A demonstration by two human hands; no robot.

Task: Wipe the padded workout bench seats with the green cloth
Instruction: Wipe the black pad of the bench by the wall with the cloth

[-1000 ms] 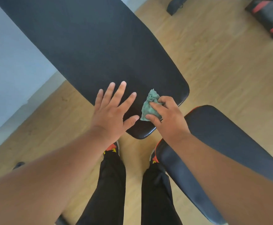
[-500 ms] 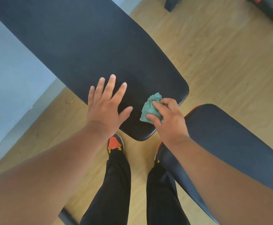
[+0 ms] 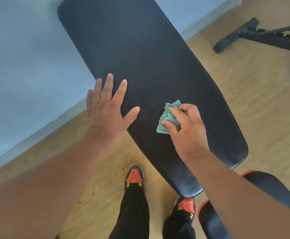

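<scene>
A long black padded backrest (image 3: pixel 140 54) runs from the top of the view down to the lower right. My right hand (image 3: pixel 187 130) pinches a crumpled green cloth (image 3: pixel 167 117) between thumb and fingers and holds it against the pad's middle. My left hand (image 3: pixel 106 107) lies flat with spread fingers on the pad's left edge, a short way left of the cloth. A second black seat pad with red trim (image 3: pixel 268 185) sits at the lower right, partly behind my right forearm.
Light wooden floor (image 3: pixel 244 100) surrounds the bench. A pale blue wall (image 3: pixel 28 66) stands on the left. Black frame parts of another bench (image 3: pixel 254 37) lie on the floor at the upper right. My legs and red-black shoes (image 3: pixel 134 176) stand below the backrest's near end.
Both hands have moved up the backrest, away from its near end. My view has shifted, so more of the pad's length shows. The cloth stays in my right hand.
</scene>
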